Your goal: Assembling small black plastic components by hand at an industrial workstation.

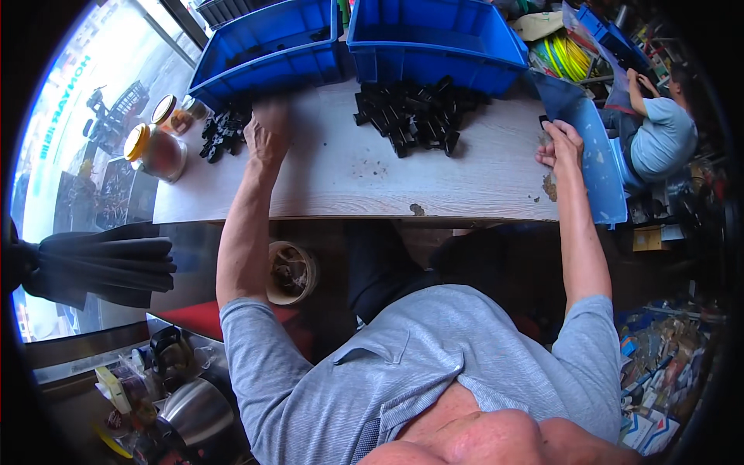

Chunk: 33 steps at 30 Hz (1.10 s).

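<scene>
My left hand (267, 128) reaches to the far left of the table, beside a heap of small black plastic parts (223, 136). Motion smears its fingers, so what they hold, if anything, does not show. At the table's right end my right hand (563, 145) has its fingers curled in, with a small black part (543, 120) at the fingertips. It is beside the upright blue sheet at that end. Between the hands, farther back, lies a larger pile of black plastic parts (411, 116), clip-like in shape.
Two blue bins (271, 68) (434, 62) stand along the table's (349, 182) back edge. Lidded jars (159, 155) stand at the left end. A translucent blue sheet (604, 170) borders the right end. Below is a bucket (310, 271). Another person (663, 132) sits at far right.
</scene>
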### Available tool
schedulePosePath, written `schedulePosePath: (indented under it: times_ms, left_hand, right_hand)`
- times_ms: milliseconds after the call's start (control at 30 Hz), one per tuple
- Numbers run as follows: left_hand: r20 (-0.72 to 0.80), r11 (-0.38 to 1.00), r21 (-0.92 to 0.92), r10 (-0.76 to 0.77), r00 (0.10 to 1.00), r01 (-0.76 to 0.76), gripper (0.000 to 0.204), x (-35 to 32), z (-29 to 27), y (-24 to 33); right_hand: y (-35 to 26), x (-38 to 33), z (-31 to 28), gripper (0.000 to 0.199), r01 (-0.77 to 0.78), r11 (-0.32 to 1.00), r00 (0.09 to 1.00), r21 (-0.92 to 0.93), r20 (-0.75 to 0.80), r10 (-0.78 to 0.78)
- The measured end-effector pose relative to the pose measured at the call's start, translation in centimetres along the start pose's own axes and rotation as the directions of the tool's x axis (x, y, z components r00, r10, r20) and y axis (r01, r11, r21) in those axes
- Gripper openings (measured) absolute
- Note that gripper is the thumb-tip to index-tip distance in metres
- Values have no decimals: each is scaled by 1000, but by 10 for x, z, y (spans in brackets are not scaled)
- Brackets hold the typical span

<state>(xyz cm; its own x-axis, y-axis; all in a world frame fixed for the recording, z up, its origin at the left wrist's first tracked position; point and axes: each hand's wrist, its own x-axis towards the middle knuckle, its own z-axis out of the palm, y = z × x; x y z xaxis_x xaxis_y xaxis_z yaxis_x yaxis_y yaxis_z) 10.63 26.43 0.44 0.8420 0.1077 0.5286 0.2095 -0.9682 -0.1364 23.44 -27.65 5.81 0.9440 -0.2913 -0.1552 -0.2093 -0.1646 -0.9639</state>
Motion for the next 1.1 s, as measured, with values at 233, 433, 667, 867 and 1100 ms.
schedulePosePath:
  times_ms: [233,433,667,867,1100]
  left_hand:
    - [25,991,-116,66,998,-63,32,-7,-26,19]
    - [-142,852,-523,-120,983,28,27,-33,-38,50]
    - [-94,789,-604,-207,974,110,23,-64,-55,68]
    - [-13,719,-664,-284,959,204,24,-70,-56,66]
    - [-10,716,-678,-233,972,165,20,-76,-63,76]
  right_hand:
    - [1,2,47,57,68,975,964,-211,267,-9]
    - [-6,2,92,55,200,918,942,-343,323,-85]
    - [-7,17,110,49,361,805,900,-470,402,-169]
    - [-3,17,112,37,356,794,908,-493,381,-171]
    - [-4,12,77,30,79,928,897,-365,432,93]
